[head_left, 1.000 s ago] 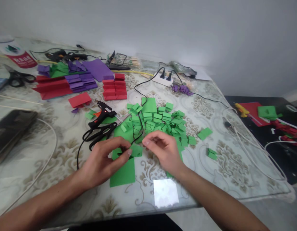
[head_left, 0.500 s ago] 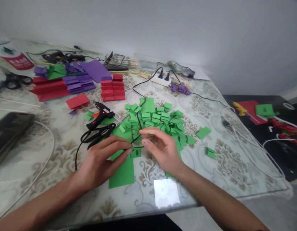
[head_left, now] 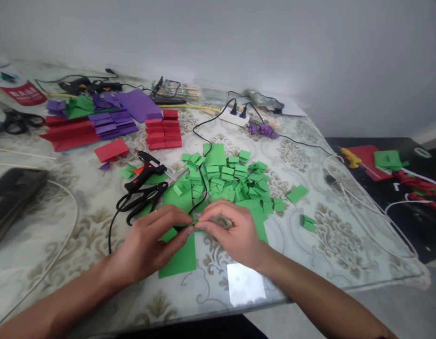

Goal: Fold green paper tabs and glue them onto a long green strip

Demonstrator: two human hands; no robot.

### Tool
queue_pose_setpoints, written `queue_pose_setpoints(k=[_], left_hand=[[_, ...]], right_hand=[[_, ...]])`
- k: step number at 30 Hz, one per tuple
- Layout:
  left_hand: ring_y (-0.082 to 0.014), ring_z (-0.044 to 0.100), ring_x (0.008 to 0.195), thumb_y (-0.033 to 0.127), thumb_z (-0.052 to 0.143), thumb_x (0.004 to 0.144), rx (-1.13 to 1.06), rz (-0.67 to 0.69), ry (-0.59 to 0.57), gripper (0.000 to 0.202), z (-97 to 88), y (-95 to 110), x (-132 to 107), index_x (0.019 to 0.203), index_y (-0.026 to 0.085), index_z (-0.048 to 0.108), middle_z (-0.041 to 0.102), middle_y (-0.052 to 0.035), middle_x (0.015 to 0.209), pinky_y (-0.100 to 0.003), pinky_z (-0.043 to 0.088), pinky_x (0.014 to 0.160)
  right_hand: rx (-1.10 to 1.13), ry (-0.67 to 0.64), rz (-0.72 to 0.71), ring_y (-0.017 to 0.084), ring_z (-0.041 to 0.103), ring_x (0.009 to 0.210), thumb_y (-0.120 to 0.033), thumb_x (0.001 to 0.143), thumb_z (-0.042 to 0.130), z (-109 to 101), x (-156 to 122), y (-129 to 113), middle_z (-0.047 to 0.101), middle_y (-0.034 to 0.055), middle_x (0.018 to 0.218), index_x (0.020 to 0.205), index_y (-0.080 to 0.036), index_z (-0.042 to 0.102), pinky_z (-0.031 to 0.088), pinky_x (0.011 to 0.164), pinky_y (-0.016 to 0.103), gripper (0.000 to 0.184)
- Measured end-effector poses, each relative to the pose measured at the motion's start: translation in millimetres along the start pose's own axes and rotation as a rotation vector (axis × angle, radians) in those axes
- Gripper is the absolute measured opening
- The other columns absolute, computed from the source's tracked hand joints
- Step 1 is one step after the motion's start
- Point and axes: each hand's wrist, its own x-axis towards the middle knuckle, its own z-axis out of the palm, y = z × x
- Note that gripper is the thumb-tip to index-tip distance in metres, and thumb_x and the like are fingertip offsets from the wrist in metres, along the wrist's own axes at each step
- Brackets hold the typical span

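Note:
My left hand and my right hand meet over the front of the table, fingertips pinched together on a small green paper piece. Most of that piece is hidden by the fingers. Just beyond them spreads a heap of folded green paper pieces, with a black cord crossing it. A green sheet lies flat under my left hand. Left of the heap are black-handled scissors, their blades pointing to the heap, and a black glue gun with an orange trigger.
Red folded paper and purple folded paper lie behind on the left. A white power strip with two plugs sits at the back. A phone is at far left. A white cable loops over the right table edge.
My right hand has moved left and its fingertips have closed onto the green piece beside my left fingertips. Before, its thumb and fingers were apart. My left hand has barely moved.

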Motion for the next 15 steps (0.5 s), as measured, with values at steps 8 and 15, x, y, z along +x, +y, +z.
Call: queue_pose_setpoints(k=[8,15], left_hand=[[-0.0127,0.066,0.075,0.020,0.067,0.093,-0.007,-0.188,0.113,0.006,-6.7,-0.2,0.5,0.098,0.023,0.066,0.071,0.0022,0.086,-0.023,0.054,0.071],[-0.0140,0.065,0.075,0.026,0.067,0.094,-0.102,-0.309,0.126,0.004,-3.1,-0.9,2.2,0.092,0.022,0.068,0.070,0.0015,0.083,-0.024,0.053,0.070]], right_hand=[[0.155,0.143,0.310,0.014,0.069,0.071,-0.035,0.101,0.058,-6.0,8.7,7.2,0.072,0.0005,0.070,0.081,-0.020,0.072,0.055,0.074,0.026,0.029],[0.118,0.102,0.241,0.015,0.075,0.075,-0.027,0.097,0.065,-0.8,0.9,-1.5,0.077,0.0061,0.101,0.106,-0.021,0.072,0.059,0.069,0.027,0.013]])
